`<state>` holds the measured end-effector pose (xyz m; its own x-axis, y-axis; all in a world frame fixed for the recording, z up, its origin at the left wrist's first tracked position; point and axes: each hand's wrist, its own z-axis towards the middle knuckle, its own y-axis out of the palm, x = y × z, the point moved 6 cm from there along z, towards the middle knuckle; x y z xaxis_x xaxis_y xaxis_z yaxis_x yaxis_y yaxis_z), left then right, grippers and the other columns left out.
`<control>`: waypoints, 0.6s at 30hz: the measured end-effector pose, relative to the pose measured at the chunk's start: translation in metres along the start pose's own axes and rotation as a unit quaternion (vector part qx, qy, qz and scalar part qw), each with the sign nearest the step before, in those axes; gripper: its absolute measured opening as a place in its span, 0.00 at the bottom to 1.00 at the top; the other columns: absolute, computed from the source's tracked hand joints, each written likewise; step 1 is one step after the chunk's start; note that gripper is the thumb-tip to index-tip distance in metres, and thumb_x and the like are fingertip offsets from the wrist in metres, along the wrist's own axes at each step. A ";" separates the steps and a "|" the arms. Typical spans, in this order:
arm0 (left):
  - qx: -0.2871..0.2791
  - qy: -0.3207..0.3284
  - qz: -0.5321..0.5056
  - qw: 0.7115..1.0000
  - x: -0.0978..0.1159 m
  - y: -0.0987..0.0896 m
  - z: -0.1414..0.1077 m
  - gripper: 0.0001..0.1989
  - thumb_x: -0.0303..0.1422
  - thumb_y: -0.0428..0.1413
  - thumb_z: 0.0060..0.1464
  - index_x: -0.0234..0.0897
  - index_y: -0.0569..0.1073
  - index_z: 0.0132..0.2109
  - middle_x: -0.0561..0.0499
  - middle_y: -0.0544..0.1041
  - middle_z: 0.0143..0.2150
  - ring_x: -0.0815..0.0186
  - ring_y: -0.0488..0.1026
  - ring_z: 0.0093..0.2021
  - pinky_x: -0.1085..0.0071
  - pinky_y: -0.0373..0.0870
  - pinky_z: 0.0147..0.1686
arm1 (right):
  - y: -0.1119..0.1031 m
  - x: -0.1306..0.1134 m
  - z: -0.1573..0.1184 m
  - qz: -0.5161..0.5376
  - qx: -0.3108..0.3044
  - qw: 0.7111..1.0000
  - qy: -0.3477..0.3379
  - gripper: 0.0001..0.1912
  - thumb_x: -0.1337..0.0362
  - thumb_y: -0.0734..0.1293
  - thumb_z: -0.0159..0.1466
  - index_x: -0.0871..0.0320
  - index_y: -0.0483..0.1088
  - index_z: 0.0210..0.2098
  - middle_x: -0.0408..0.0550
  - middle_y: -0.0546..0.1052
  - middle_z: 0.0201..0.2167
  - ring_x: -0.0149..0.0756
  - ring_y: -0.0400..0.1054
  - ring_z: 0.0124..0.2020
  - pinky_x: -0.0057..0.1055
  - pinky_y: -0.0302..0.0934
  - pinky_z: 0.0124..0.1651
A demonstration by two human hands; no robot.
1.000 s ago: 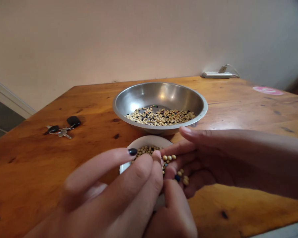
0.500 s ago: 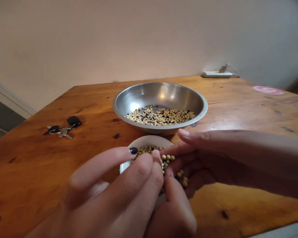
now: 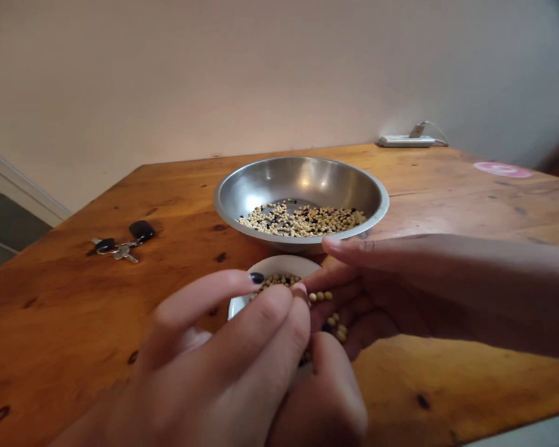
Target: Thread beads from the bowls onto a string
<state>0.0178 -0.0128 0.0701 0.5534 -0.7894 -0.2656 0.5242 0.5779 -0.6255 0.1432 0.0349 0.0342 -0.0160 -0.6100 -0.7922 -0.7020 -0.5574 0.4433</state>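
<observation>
My right hand [image 3: 372,298] reaches in from the right, palm turned up and fingers loosely cupped. It holds several small round beige beads [image 3: 321,297] and a dark one along its fingers. My left hand [image 3: 223,360] comes from the lower left, fingertips and thumb drawn together against the right hand's fingers. Whatever sits in that pinch is hidden; its black-nailed finger is lifted apart. Beneath both hands is a small white bowl [image 3: 236,305] with more beige beads in it, partly covered. Behind stands a wide steel basin [image 3: 221,208] containing mixed beads [image 3: 302,220], mostly beige with black and a few coloured.
A bunch of keys [image 3: 123,248] with black fobs lies on the wooden table [image 3: 65,298] at left. At the back right, by the wall, is a white power strip [image 3: 406,141] with a plug and cable. A pink round sticker [image 3: 502,169] is on the tabletop.
My right hand has shifted slightly left and up. The small cluster with a blue bead between the hands is no longer visible. The left fingers stay pinched, moved slightly right.
</observation>
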 end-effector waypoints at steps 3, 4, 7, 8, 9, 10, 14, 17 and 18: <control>0.005 0.023 0.008 1.000 0.000 0.002 0.004 0.11 0.27 0.47 0.61 0.41 0.71 0.34 0.60 0.80 0.35 0.71 0.76 0.37 0.68 0.67 0.47 | -0.003 0.000 0.001 0.009 -0.003 1.000 -0.011 0.24 0.52 0.59 0.66 0.67 0.72 0.48 0.55 0.77 0.42 0.33 0.73 0.41 0.28 0.66 0.48; 0.003 0.023 0.010 1.000 -0.001 0.003 0.004 0.11 0.27 0.46 0.61 0.41 0.71 0.35 0.59 0.80 0.35 0.71 0.76 0.37 0.67 0.66 0.47 | -0.004 0.001 0.001 0.016 -0.007 1.000 -0.015 0.24 0.52 0.59 0.66 0.67 0.73 0.47 0.56 0.77 0.42 0.33 0.73 0.41 0.28 0.66 0.48; -0.014 0.015 0.003 1.000 -0.005 0.007 0.003 0.11 0.28 0.44 0.63 0.40 0.71 0.38 0.59 0.80 0.37 0.71 0.75 0.39 0.66 0.62 0.50 | -0.008 0.003 0.003 0.034 -0.019 0.999 -0.018 0.23 0.53 0.60 0.66 0.66 0.73 0.47 0.56 0.78 0.42 0.34 0.74 0.42 0.29 0.67 0.48; -0.025 0.012 -0.001 1.000 -0.007 0.009 0.002 0.11 0.29 0.44 0.64 0.40 0.71 0.39 0.59 0.80 0.39 0.71 0.75 0.41 0.65 0.61 0.51 | -0.009 0.003 0.003 0.038 -0.020 0.999 -0.020 0.23 0.53 0.59 0.66 0.67 0.73 0.47 0.56 0.78 0.42 0.35 0.74 0.42 0.29 0.67 0.48; -0.034 0.011 -0.007 0.999 -0.007 0.011 0.001 0.10 0.30 0.44 0.64 0.40 0.70 0.39 0.59 0.79 0.39 0.71 0.74 0.42 0.64 0.60 0.52 | -0.010 0.004 0.003 0.041 -0.024 0.999 -0.022 0.23 0.53 0.59 0.67 0.67 0.72 0.48 0.56 0.78 0.42 0.34 0.74 0.42 0.29 0.67 0.48; -0.042 0.009 -0.015 0.999 -0.008 0.013 0.000 0.09 0.31 0.45 0.64 0.40 0.70 0.40 0.58 0.79 0.40 0.70 0.74 0.42 0.64 0.59 0.53 | -0.010 0.004 0.003 0.044 -0.029 0.998 -0.023 0.24 0.53 0.58 0.67 0.67 0.72 0.48 0.56 0.78 0.42 0.34 0.74 0.42 0.29 0.67 0.48; -0.046 -0.037 -0.074 0.995 -0.014 0.016 0.000 0.03 0.26 0.52 0.59 0.39 0.68 0.38 0.57 0.79 0.34 0.68 0.74 0.38 0.62 0.59 0.50 | -0.009 0.003 0.000 0.048 -0.043 0.998 -0.024 0.24 0.54 0.57 0.68 0.68 0.71 0.49 0.57 0.78 0.42 0.33 0.75 0.40 0.28 0.66 0.49; -0.039 -0.067 -0.095 0.992 -0.018 0.016 0.001 0.07 0.22 0.55 0.54 0.39 0.67 0.36 0.58 0.79 0.33 0.69 0.74 0.35 0.63 0.60 0.47 | -0.009 0.002 -0.002 0.053 -0.036 0.998 -0.026 0.24 0.54 0.57 0.68 0.68 0.72 0.48 0.56 0.78 0.41 0.34 0.75 0.41 0.28 0.67 0.49; -0.042 -0.070 -0.096 0.992 -0.019 0.016 0.001 0.08 0.21 0.55 0.54 0.39 0.67 0.35 0.58 0.79 0.33 0.69 0.74 0.35 0.63 0.61 0.47 | -0.009 0.002 -0.002 0.055 -0.035 0.998 -0.026 0.23 0.54 0.57 0.68 0.68 0.72 0.48 0.56 0.78 0.41 0.34 0.75 0.41 0.28 0.67 0.49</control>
<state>0.0161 0.0112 0.0657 0.5363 -0.8433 -0.0348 0.5766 0.3961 -0.7146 0.1507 0.0379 0.0298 -0.1277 -0.6405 -0.7573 -0.6428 -0.5280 0.5550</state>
